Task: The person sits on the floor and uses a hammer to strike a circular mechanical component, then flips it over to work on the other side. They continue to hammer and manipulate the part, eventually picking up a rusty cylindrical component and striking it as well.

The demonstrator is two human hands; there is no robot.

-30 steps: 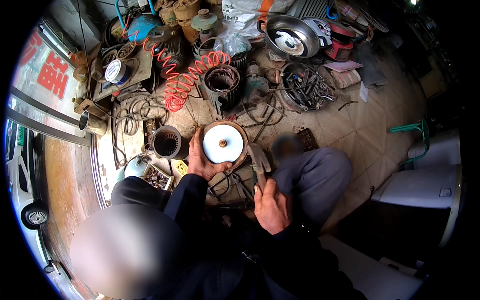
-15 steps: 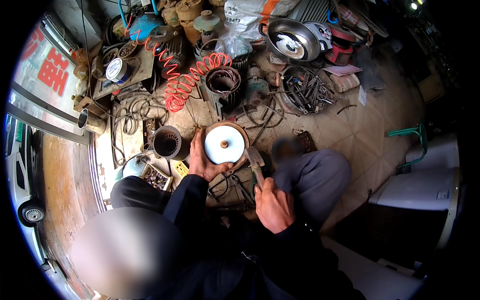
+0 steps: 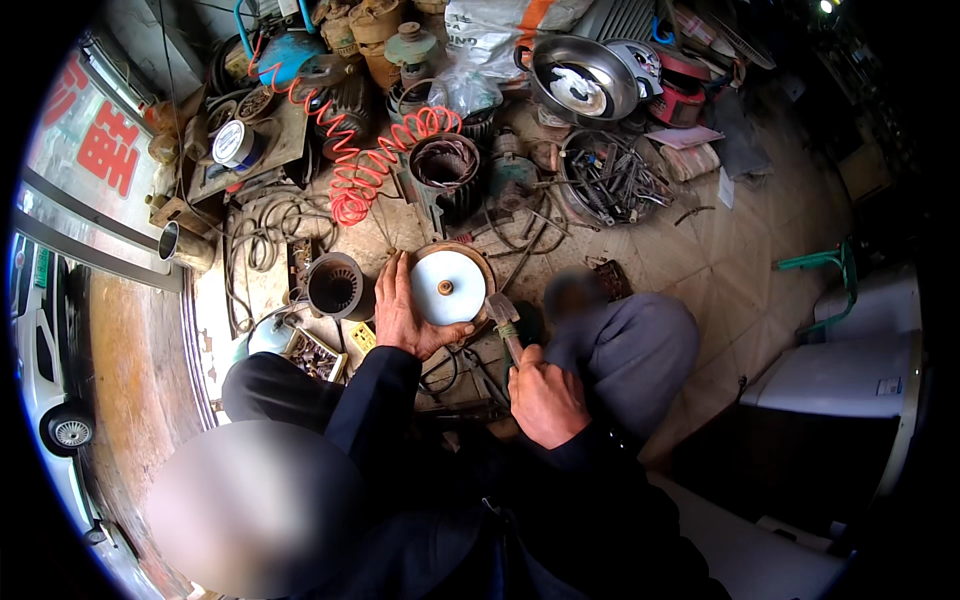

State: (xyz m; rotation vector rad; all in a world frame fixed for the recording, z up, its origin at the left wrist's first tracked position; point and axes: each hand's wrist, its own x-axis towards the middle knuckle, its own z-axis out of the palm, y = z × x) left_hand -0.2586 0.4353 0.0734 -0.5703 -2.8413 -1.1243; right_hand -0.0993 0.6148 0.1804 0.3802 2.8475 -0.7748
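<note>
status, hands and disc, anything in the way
Left hand cupping white-faced disc. Right hand gripping hammer, head near disc's rim. Left thumb close to hammer head.

**Laid out on the tiled floor (image 3: 650,255)**

Carries a metal cup (image 3: 188,247) by the left edge, with looped cable (image 3: 268,232) just inside. Toward that edge's near end, holds a hollow cylinder (image 3: 362,303) and a box of small parts (image 3: 341,366). Toward the far edge, bears a motor casing (image 3: 447,199), a bowl of metal tools (image 3: 572,196) and, beside that, a bent strip (image 3: 688,214).
</note>
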